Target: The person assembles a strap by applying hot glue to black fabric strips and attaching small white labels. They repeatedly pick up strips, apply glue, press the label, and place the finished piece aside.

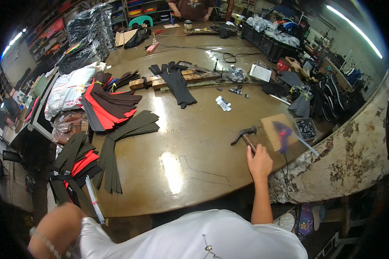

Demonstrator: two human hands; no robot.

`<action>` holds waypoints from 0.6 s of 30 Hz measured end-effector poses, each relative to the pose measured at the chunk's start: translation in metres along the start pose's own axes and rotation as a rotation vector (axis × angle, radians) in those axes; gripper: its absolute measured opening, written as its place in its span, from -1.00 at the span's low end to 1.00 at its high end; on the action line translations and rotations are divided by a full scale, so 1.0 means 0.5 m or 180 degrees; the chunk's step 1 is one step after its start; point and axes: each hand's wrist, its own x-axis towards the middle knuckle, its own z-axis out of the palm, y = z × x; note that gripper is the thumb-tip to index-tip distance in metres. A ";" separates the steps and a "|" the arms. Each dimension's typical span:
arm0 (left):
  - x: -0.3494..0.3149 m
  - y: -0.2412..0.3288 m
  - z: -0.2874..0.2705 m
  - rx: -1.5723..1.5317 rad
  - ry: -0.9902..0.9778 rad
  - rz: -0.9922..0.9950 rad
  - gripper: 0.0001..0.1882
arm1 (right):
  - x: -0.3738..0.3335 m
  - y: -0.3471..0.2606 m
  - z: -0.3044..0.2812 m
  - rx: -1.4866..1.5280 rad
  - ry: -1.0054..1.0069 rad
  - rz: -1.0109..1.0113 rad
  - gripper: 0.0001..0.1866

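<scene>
On the right part of the table, my right hand [259, 162] is closed around the handle of a hammer [247, 139]. The dark, curved hammer head is at the far end of the handle. Just right of it lies a purple glue gun [283, 134] on a brown cardboard piece [270, 129], with a clear glue stick [307, 146] sticking out of its back. A clear plastic tub [306, 127] of small dark pieces stands beside the glue gun. My left arm [58, 226] bends away at the lower left, a bracelet on it; the left hand is out of sight.
Bundles of olive strips [112, 155] and brown-and-red strips [106, 103] lie at the left. Black strips [175, 84] rest across wooden bars [190, 77]. Small white pieces [223, 103] sit mid-table. A person [192, 9] stands at the far edge. A worn ledge [333, 159] borders the right.
</scene>
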 end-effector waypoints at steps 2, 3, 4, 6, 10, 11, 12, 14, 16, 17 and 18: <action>0.056 0.020 0.053 -0.0457 -0.0322 0.0400 -0.77 | -0.001 0.002 0.002 0.0033 0.0089 -0.0083 -0.62; 0.073 0.027 0.072 -0.0623 -0.0416 0.0517 -0.77 | -0.003 0.004 0.003 -0.0035 0.0093 -0.0119 -0.61; 0.088 0.034 0.082 -0.0716 -0.0419 0.0616 -0.77 | -0.004 0.005 0.005 -0.0053 0.0092 -0.0127 -0.61; 0.098 0.035 0.101 -0.0826 -0.0471 0.0688 -0.77 | -0.006 0.007 0.008 0.0033 0.0139 -0.0145 -0.61; 0.098 0.033 0.106 -0.0922 -0.0496 0.0714 -0.77 | -0.006 0.009 0.009 0.0047 0.0178 -0.0208 -0.61; 0.095 0.035 0.107 -0.0920 -0.0515 0.0719 -0.77 | -0.005 0.008 0.008 -0.0025 0.0226 -0.0253 -0.60; 0.094 0.039 0.106 -0.0929 -0.0508 0.0779 -0.77 | -0.003 0.008 0.008 0.0022 0.0221 -0.0241 -0.60; 0.090 0.043 0.102 -0.0922 -0.0523 0.0788 -0.78 | -0.002 0.008 0.006 0.0012 0.0151 -0.0237 -0.61; 0.086 0.045 0.098 -0.0939 -0.0538 0.0791 -0.78 | -0.002 0.007 0.005 -0.0035 0.0150 -0.0252 -0.61; 0.084 0.045 0.096 -0.0963 -0.0546 0.0799 -0.78 | -0.002 0.007 0.004 -0.0079 0.0127 -0.0242 -0.61; 0.083 0.045 0.094 -0.0981 -0.0548 0.0790 -0.78 | -0.003 0.006 0.004 -0.0079 0.0079 -0.0227 -0.60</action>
